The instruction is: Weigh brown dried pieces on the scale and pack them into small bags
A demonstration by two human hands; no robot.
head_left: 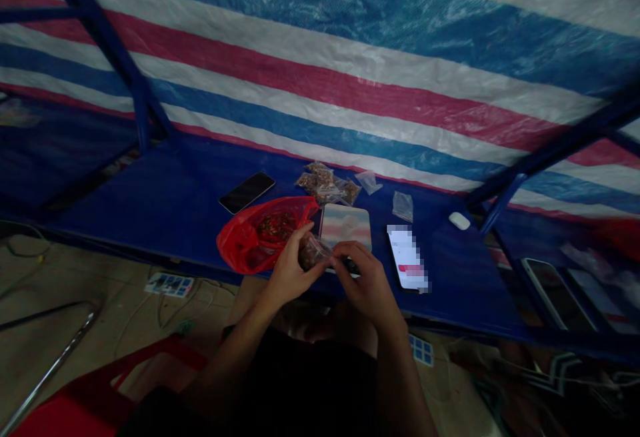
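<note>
The left hand (293,267) is half closed, fingers curled around the lower end of a small clear bag (313,253) of brown stuff, held over the front edge of the blue table (150,187). The right hand (363,278) pinches the bag's upper end between thumb and fingers, mouth apparently up, both grips close together. Just beside: an open red bag (250,247) with reddish contents, a pastel pad (346,227), a black phone (247,192), a lit phone (407,257), small packets (325,183).
</note>
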